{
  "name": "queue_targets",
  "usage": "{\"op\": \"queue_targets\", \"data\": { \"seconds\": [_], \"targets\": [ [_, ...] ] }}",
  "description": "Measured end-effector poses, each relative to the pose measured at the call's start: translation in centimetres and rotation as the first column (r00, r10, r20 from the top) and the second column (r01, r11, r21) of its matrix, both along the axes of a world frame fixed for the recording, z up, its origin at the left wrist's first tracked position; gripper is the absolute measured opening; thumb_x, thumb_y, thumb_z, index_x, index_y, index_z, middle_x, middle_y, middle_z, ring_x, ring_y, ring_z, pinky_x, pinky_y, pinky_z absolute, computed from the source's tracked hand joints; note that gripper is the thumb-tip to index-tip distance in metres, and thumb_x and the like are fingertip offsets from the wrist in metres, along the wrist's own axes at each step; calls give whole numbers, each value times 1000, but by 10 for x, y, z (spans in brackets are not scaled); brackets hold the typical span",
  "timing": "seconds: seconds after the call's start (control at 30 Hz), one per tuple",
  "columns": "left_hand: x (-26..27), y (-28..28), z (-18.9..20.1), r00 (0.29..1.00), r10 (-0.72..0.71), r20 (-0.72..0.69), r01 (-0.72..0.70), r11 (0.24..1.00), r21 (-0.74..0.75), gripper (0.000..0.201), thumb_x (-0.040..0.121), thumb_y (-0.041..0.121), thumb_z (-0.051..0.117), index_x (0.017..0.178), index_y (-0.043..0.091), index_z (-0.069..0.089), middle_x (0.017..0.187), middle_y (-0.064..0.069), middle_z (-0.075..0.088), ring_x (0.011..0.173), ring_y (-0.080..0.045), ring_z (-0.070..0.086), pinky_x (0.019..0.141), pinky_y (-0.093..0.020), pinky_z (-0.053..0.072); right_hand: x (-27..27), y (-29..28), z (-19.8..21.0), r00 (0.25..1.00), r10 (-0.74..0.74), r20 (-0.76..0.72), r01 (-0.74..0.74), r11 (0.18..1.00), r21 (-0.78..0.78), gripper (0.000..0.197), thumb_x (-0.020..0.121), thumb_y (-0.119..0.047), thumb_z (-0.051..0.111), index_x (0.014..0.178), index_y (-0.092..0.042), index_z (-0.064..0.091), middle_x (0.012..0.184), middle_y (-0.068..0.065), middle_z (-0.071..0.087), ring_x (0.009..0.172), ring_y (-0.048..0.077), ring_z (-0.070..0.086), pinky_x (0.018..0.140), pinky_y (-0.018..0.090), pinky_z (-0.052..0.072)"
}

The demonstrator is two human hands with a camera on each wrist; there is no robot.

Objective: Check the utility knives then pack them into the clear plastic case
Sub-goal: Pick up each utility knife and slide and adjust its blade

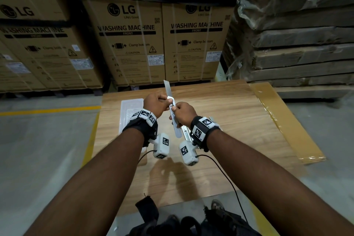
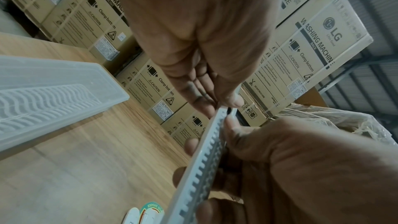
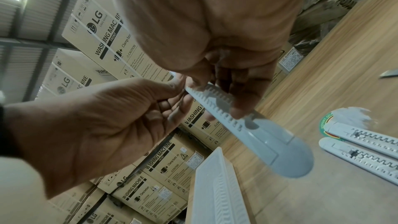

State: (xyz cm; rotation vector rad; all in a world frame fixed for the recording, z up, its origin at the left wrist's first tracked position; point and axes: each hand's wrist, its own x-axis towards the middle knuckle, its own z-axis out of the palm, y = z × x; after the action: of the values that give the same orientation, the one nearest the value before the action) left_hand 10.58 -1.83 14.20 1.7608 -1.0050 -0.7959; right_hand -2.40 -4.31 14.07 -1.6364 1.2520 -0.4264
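A white utility knife (image 1: 175, 124) is held upright above the wooden table (image 1: 229, 117), its steel blade (image 1: 166, 88) pushed far out and pointing away from me. My left hand (image 1: 162, 99) pinches the handle's front end just below the blade. My right hand (image 1: 175, 109) grips the middle of the toothed handle (image 3: 217, 106), thumb on the slider track. The clear plastic case (image 1: 130, 109) lies on the table to the left, beside my left wrist. Two more white knives (image 3: 364, 144) lie on the table under my right wrist.
Stacked washing machine cartons (image 1: 134, 34) stand behind the table, and wrapped flat boxes (image 1: 306, 53) are piled at the back right. A brown taped sheet (image 1: 283, 120) covers the table's right edge. A loose blade (image 3: 389, 74) lies further right.
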Motion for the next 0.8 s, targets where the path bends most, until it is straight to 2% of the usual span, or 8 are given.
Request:
{"op": "queue_targets", "data": {
  "seconds": [0.1,0.17,0.3,0.4,0.53,0.63,0.7,0.8],
  "targets": [
    [0,2,0,1000,-3,7,2,1000,3,18,84,16,74,95,3,72,82,-10,75,69,-13,72,61,-17,57,1,1,-2,1000,-9,-9,9,1000,-12,27,102,-21,44,80,-14,58,90,13,75,60,13,64,68,41,60],
    [0,2,0,1000,-2,4,2,1000,0,16,83,17,74,94,4,73,82,-8,75,71,-14,73,66,-21,60,1,3,-2,1000,-25,-2,25,1000,-15,28,101,-21,45,76,-14,57,89,13,75,60,12,64,70,41,60],
    [0,4,4,1000,-17,3,17,1000,-10,14,85,16,73,94,5,73,77,-3,72,67,-10,70,60,-14,56,1,6,-2,995,-89,34,89,996,-11,24,99,-22,50,81,-10,61,87,12,76,58,13,64,67,39,59],
    [2,4,4,1000,-10,21,11,1000,-13,13,85,16,73,93,6,73,77,-5,72,66,-10,70,59,-14,56,2,9,-1,996,-85,30,85,996,-8,26,98,-24,50,86,-6,64,86,10,76,61,16,66,60,36,59],
    [3,6,5,999,-8,39,8,1000,-3,8,84,17,73,88,10,73,75,-2,73,67,-12,71,64,-19,57,-1,10,1,996,-49,71,43,996,79,29,99,-31,48,93,-9,65,89,9,76,76,23,71,59,34,59],
    [2,6,6,999,-14,39,15,1000,-12,8,84,16,73,87,8,73,74,-2,72,65,-13,71,60,-16,57,-5,10,3,996,-23,92,13,994,110,29,100,-32,48,95,-11,68,92,10,76,80,22,71,61,33,58],
    [1,7,6,999,-11,38,12,1000,-14,8,84,15,72,88,8,73,74,-2,72,65,-13,70,58,-14,56,-7,10,3,996,-15,91,5,994,106,28,100,-31,49,93,-12,68,92,11,75,80,21,71,60,32,57],
    [0,7,6,999,-23,40,24,1000,-18,6,85,14,72,86,9,73,75,-4,72,66,-14,71,61,-18,58,-5,10,4,998,-2,59,-2,997,72,30,101,-28,47,93,-8,67,92,13,75,72,19,68,56,31,55]
  ]
}}
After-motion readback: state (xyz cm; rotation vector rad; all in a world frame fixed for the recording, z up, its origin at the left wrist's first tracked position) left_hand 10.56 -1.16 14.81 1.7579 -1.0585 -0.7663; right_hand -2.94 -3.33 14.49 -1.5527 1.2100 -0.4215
